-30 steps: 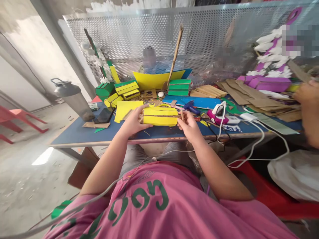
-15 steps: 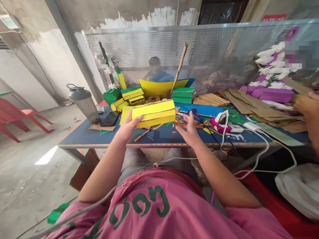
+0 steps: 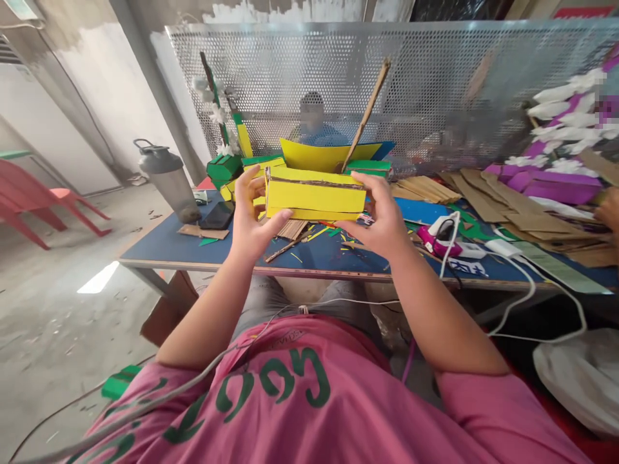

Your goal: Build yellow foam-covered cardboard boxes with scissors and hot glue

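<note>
A long many-sided yellow cardboard box (image 3: 315,196) is held up level above the table, with brown cardboard edges showing along its seams. My left hand (image 3: 254,216) grips its left end, thumb along the lower front and fingers behind. At the right end, my right hand (image 3: 382,212) closes on the box, fingers on the top corner and thumb near the lower corner. Behind the box, other yellow pieces (image 3: 227,191) and a green cardboard block (image 3: 369,168) are partly hidden.
A grey bottle (image 3: 167,180) and a dark phone (image 3: 217,216) are on the blue table (image 3: 159,241) at left. A stick (image 3: 368,109) rises at the back. Brown cardboard strips (image 3: 503,200), a pink glue-gun-like tool (image 3: 438,238) and white cables (image 3: 527,270) lie rightward. A perforated metal screen (image 3: 271,71) stands behind.
My right hand has come up from beside the box and now grips its right end. The box has turned to show another side. The view has shifted slightly.
</note>
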A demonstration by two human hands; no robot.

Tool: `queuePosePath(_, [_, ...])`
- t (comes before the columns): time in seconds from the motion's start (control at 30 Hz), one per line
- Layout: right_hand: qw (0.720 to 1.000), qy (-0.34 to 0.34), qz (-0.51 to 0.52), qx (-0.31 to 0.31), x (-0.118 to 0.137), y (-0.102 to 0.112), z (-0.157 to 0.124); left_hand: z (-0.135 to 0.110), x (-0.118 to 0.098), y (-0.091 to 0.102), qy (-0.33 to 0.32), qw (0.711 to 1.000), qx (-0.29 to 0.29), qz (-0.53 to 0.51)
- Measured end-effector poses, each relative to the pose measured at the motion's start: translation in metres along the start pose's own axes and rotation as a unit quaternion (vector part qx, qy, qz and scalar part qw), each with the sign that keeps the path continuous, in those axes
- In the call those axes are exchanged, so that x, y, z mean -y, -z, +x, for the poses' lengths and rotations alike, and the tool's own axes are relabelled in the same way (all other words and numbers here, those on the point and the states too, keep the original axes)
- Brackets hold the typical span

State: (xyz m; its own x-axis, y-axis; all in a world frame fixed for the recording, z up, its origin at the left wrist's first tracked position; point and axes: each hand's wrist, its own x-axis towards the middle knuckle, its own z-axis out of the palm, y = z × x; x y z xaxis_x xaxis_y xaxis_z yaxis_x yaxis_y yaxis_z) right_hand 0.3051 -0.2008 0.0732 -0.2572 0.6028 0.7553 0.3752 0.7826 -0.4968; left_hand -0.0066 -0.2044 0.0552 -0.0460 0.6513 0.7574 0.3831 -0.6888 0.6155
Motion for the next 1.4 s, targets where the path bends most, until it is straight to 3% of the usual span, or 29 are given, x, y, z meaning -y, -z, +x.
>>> queuePosePath(0.13, [0.998,-0.031,0.051,-0.038,-0.02,-0.034,0.018,-0.009,0.026,-0.023,0.073,0.987,-0.085,-0.117])
queuePosePath(0.23, [0.997,-0.046,0.035,-0.056,-0.016,-0.067,0.014,-0.019,0.034,-0.034,0.181,0.959,-0.025,-0.215])
queuePosePath(0.33, [1.0,-0.016,0.011,0.014,-0.004,-0.083,0.006,-0.028,0.035,-0.036,0.241,0.918,0.001,-0.316])
queuePosePath(0.43, [0.985,-0.051,0.046,0.155,-0.013,-0.073,0.014,-0.033,0.037,-0.034,0.265,0.901,-0.036,-0.341])
queuePosePath(0.53, [0.962,-0.146,0.033,0.229,-0.047,-0.055,0.041,-0.034,0.047,-0.034,0.274,0.899,-0.034,-0.339])
queuePosePath(0.63, [0.953,-0.199,-0.057,0.222,-0.076,-0.051,0.063,-0.031,0.059,-0.039,0.29,0.899,-0.038,-0.325])
queuePosePath(0.77, [0.964,-0.114,-0.081,0.227,-0.08,-0.071,0.061,-0.029,0.068,-0.049,0.274,0.916,-0.001,-0.292])
queuePosePath(0.9, [0.978,-0.093,-0.013,0.186,-0.067,-0.086,0.049,-0.035,0.063,-0.048,0.226,0.93,0.064,-0.282])
queuePosePath(1.1, [0.965,-0.125,0.124,0.194,-0.085,-0.083,0.05,-0.039,0.05,-0.041,0.228,0.928,0.054,-0.289])
queuePosePath(1.2, [0.971,-0.173,-0.01,0.166,-0.109,-0.07,0.056,-0.038,0.047,-0.038,0.254,0.911,0.046,-0.323])
queuePosePath(1.3, [0.911,-0.25,-0.263,0.197,-0.127,-0.059,0.056,-0.038,0.046,-0.034,0.264,0.903,0.043,-0.336])
queuePosePath(1.33, [0.89,-0.265,-0.303,0.215,-0.131,-0.058,0.055,-0.039,0.046,-0.033,0.26,0.904,0.044,-0.338])
queuePosePath(1.4, [0.878,-0.265,-0.319,0.238,-0.135,-0.061,0.051,-0.04,0.048,-0.031,0.245,0.907,0.04,-0.34])
